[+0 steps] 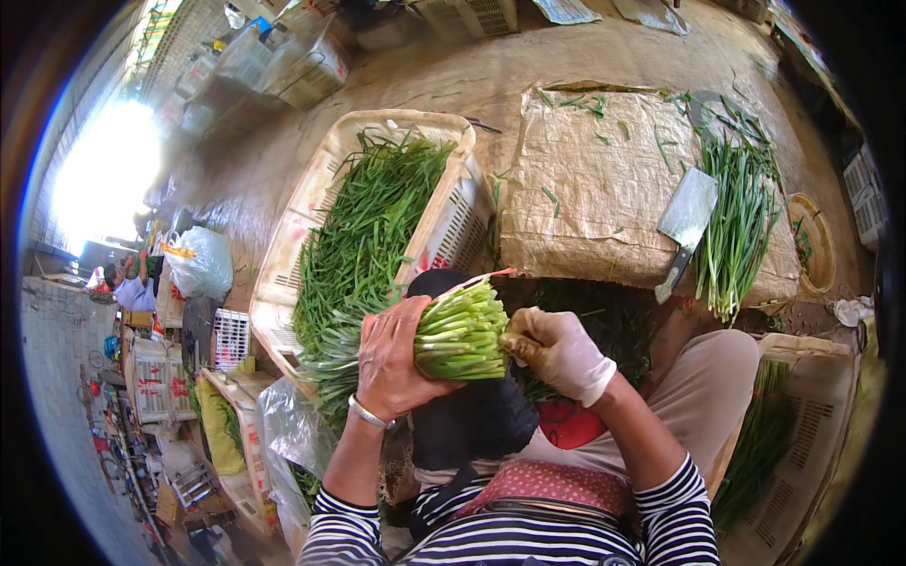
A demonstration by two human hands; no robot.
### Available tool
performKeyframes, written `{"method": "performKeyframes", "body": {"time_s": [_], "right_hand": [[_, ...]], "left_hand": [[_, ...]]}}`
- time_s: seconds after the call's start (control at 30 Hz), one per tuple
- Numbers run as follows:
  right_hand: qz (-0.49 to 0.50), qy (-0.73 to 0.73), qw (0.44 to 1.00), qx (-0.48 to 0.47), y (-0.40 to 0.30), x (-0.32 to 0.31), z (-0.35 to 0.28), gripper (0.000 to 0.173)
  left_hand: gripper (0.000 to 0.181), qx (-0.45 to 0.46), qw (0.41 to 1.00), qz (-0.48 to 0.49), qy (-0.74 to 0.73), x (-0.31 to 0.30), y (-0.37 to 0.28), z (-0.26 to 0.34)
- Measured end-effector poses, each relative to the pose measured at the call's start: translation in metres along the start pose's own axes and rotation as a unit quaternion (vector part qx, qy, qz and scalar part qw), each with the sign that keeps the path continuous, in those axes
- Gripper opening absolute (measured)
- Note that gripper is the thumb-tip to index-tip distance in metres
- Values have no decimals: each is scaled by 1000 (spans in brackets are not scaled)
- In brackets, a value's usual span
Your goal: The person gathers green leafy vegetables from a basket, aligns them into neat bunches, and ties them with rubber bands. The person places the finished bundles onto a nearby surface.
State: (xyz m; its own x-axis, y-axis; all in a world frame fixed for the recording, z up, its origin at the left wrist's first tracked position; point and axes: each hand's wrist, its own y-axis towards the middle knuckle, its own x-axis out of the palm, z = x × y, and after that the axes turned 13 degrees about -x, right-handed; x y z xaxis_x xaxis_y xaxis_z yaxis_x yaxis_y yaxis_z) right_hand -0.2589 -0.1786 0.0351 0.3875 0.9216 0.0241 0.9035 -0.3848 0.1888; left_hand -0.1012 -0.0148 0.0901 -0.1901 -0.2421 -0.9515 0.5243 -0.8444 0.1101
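My bare left hand (400,357), with a bracelet at the wrist, is closed around a thick bundle of leafy green stalks (463,332), probably garlic chives. The pale cut ends face right, and a thin red strip lies along the bundle's upper edge. My right hand (559,350) wears a whitish glove, soiled at the fingers; its bent fingers are at the cut ends, and whether they pinch a stalk cannot be told. A cleaver (690,212) lies on a sacking-covered block (594,191), beside a loose bunch of green stalks (736,219).
A large plastic crate (283,247) full of green leaves stands ahead on the left. Another crate (814,439) with stalks is at the right, near a round basket (824,247). A stuffed plastic bag (202,262) and a person (134,290) are at the far left.
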Motion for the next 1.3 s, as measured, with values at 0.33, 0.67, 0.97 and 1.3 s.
{"method": "performKeyframes", "body": {"time_s": [0.33,0.67,0.97,1.3], "right_hand": [[280,-108,918,-258,-2,-76,-103,68],[100,-160,982,29,-27,-47,41,78],[-242,-343,898,128,-45,4,48,76],[-44,203,974,93,22,-24,-5,37]], "left_hand": [[88,-25,985,167,47,24,-32,13],[85,-98,977,175,78,29,-31,27],[75,-68,966,195,158,40,-42,30],[52,-30,971,207,114,53,-74,30]]}}
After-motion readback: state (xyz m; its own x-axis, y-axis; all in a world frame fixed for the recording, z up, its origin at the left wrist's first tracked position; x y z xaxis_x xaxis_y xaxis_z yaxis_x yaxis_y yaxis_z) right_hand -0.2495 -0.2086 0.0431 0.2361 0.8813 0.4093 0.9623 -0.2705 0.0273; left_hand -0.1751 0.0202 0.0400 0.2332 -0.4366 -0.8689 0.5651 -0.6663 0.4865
